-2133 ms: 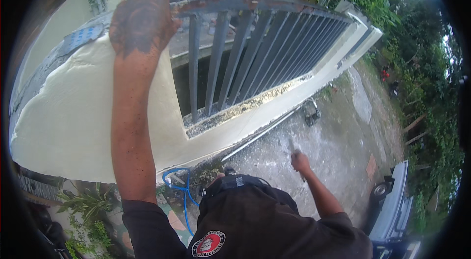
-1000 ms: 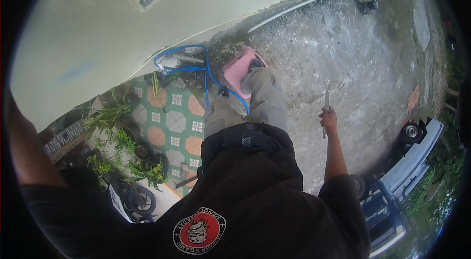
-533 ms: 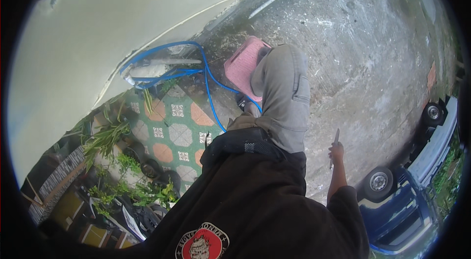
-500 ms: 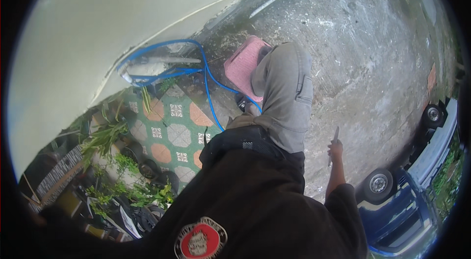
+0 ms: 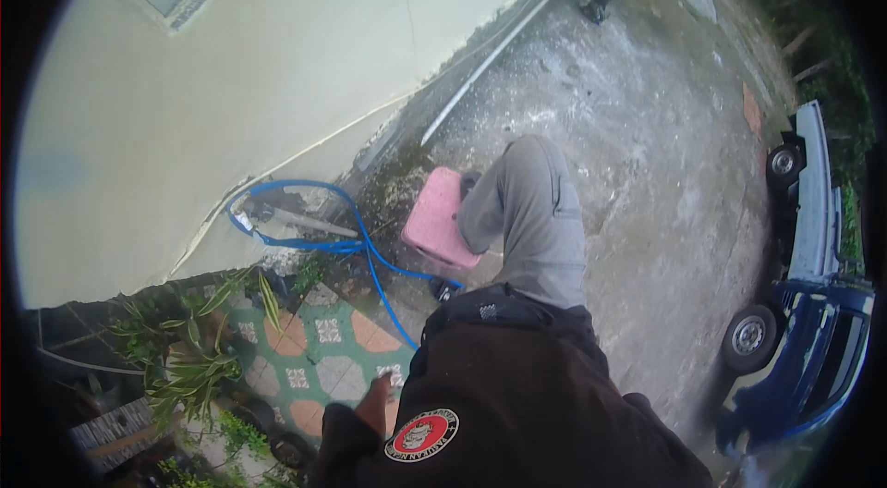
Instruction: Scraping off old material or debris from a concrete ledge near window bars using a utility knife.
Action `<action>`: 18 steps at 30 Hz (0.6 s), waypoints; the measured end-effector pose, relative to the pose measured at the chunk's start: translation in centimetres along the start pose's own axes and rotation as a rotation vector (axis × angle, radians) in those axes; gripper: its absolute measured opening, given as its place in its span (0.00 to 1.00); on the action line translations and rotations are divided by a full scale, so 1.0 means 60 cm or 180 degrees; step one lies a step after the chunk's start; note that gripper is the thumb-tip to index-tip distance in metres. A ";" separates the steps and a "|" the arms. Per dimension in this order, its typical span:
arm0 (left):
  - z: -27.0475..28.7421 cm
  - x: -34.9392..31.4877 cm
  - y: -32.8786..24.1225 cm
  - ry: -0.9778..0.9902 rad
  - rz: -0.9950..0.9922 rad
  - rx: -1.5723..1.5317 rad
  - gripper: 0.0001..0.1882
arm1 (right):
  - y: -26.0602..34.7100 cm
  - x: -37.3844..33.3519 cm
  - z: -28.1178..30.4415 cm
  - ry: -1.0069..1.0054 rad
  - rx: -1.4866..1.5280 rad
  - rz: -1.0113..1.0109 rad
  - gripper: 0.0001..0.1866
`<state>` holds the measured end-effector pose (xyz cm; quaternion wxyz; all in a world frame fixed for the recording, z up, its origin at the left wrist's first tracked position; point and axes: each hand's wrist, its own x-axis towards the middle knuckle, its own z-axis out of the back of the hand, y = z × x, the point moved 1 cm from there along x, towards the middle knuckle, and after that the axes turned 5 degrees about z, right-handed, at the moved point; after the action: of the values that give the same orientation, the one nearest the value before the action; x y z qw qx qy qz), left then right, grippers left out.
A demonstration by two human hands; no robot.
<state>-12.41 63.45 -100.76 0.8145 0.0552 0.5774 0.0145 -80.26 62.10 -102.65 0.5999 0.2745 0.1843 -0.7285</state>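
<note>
My left hand (image 5: 377,398) hangs low beside my dark shirt, above the patterned tiles. It is small and partly covered by the sleeve, and its fingers cannot be made out. My right hand is out of sight; only its dark sleeve shows at the lower right. Ahead of me, a pink plastic stool (image 5: 434,215) stands on the concrete, with my bent leg in grey trousers over its right side. A blue hose (image 5: 383,289) runs from the wall past the stool toward my feet.
Green and orange tiles (image 5: 337,368) and potted plants (image 5: 208,368) lie to the left. A pale wall (image 5: 222,100) rises beyond, with a long white pipe (image 5: 490,67) on the ground along it. A blue pickup truck (image 5: 804,340) stands at the right on rough concrete (image 5: 665,174).
My right hand, which held a thin knife-like blade out at the right, has left the view. My left hand has come into view. The view has shifted, showing more wall and truck.
</note>
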 end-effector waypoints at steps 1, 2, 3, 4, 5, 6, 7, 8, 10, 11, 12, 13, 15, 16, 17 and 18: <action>0.008 -0.006 0.079 0.0625 -0.0341 -0.0877 0.29 | -0.009 0.033 0.040 -0.0116 -0.0027 0.0045 0.15; 0.008 -0.026 0.123 0.0444 -0.0714 -0.0248 0.26 | -0.029 0.053 0.077 -0.0214 0.0263 -0.0141 0.15; -0.019 -0.039 0.159 0.0265 -0.1021 0.0252 0.24 | -0.044 0.083 0.129 -0.0280 0.0450 -0.0234 0.16; -0.055 -0.042 0.154 0.0281 -0.1054 0.0119 0.24 | -0.055 0.100 0.176 -0.0319 0.0678 -0.0339 0.16; -0.063 -0.050 0.181 0.0292 -0.1038 -0.0165 0.24 | -0.056 0.118 0.206 -0.0343 0.0951 -0.0448 0.16; -0.089 -0.061 0.201 0.0313 -0.1025 -0.0429 0.25 | -0.059 0.134 0.236 -0.0361 0.1233 -0.0571 0.17; -0.110 -0.062 0.188 0.0301 -0.0965 -0.0691 0.25 | -0.049 0.140 0.258 -0.0316 0.1525 -0.0680 0.17; -0.138 -0.048 0.149 0.0275 -0.0872 -0.1020 0.25 | -0.031 0.159 0.284 -0.0232 0.1772 -0.0737 0.18; -0.197 -0.040 0.061 0.0265 -0.0750 -0.1585 0.26 | 0.023 0.211 0.362 -0.0099 0.2305 -0.0944 0.19; -0.208 -0.036 -0.017 0.0263 -0.0712 -0.1846 0.27 | 0.057 0.242 0.399 -0.0039 0.2591 -0.1064 0.20; -0.224 -0.042 -0.081 0.0262 -0.0675 -0.2140 0.27 | 0.077 0.279 0.437 -0.0027 0.2555 -0.0953 0.20; -0.241 -0.052 -0.119 0.0279 -0.0667 -0.2393 0.28 | 0.091 0.324 0.477 -0.0170 0.2661 -0.0819 0.19; -0.244 -0.103 -0.244 0.0024 -0.1123 -0.2576 0.24 | 0.116 0.423 0.547 -0.0380 0.2749 -0.0427 0.18; -0.241 -0.100 -0.294 -0.0388 -0.1661 -0.2194 0.23 | 0.127 0.467 0.566 -0.0402 0.2772 -0.0206 0.18; -0.234 -0.083 -0.318 -0.0868 -0.2128 -0.1825 0.21 | 0.145 0.512 0.582 -0.0244 0.2824 0.0048 0.19; -0.239 -0.099 -0.355 -0.1059 -0.2282 -0.1590 0.20 | 0.145 0.545 0.595 -0.0277 0.2894 0.0342 0.20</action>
<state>-28.75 42.79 -102.13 0.8380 -0.3441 0.4004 -0.1383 -82.35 13.66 -94.54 0.4628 0.4881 -0.1939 -0.7141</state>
